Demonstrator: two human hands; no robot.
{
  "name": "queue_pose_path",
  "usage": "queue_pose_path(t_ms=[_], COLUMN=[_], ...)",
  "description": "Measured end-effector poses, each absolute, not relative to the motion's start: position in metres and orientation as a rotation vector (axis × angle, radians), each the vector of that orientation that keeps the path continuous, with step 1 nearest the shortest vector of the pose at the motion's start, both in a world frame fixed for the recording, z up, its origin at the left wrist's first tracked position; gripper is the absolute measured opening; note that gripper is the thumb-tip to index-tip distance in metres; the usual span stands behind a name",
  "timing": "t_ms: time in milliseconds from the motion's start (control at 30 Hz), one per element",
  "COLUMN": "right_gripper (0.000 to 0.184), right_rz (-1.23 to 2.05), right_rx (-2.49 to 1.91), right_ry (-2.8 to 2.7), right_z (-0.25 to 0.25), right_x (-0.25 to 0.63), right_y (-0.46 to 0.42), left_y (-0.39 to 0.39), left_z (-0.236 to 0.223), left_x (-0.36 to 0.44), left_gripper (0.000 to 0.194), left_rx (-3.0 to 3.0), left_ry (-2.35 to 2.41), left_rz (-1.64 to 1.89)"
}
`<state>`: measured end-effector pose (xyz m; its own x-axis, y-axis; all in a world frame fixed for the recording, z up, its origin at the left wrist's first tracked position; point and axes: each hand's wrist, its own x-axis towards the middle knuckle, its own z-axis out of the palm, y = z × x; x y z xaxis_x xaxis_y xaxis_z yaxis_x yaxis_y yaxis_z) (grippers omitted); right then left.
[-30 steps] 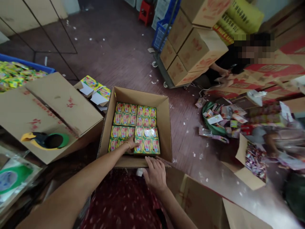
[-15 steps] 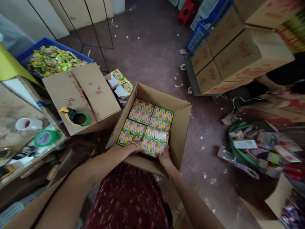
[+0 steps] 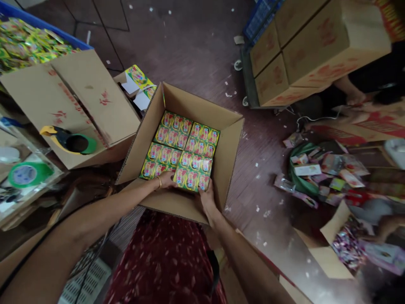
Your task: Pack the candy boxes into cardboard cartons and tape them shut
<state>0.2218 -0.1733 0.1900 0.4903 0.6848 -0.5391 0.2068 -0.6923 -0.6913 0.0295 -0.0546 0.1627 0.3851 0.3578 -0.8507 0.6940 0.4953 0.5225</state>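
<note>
An open cardboard carton (image 3: pixel 230 147) stands in front of my body, with green and yellow printed packs (image 3: pixel 167 154) laid in a two-by-two layout inside. My left hand (image 3: pixel 166 179), with a bangle on its wrist, grips the left side of the nearest right pack (image 3: pixel 193 169). On that pack's right corner, my right hand (image 3: pixel 207 195) presses with thumb and fingers. The pack looks slightly raised over its neighbours; its underside is hidden.
On the left, a closed carton (image 3: pixel 79 93) bears a tape dispenser (image 3: pixel 68 141); behind it is a blue crate (image 3: pixel 85 43) of wrapped sweets. A trolley (image 3: pixel 248 80) carries stacked cartons. Another person's hand (image 3: pixel 354 95) and scattered packets (image 3: pixel 335 164) are at right.
The camera view has shifted, so the carton and surroundings appear farther left and higher. Both my hands stay on the same pack. Another person's arm now shows at lower right.
</note>
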Motion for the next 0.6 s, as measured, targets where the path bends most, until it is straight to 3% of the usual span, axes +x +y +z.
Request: queue_pose_path(t_ms=[300,600], right_gripper=[0.076,0.081], right_rz=[1.391,1.444], right_rx=[-1.799,-1.803], right_ry=[-0.062,-0.131], right_z=[0.218,0.210], right_x=[0.223,0.224], right_y=[-0.162,-0.167], left_y=[-0.043,-0.050], left_z=[0.174,0.177], left_x=[0.032,0.039], left_gripper=[0.042,0.030], left_rx=[0.997,1.320], left_ry=[1.219,1.321], left_rz=[-0.343,-0.387])
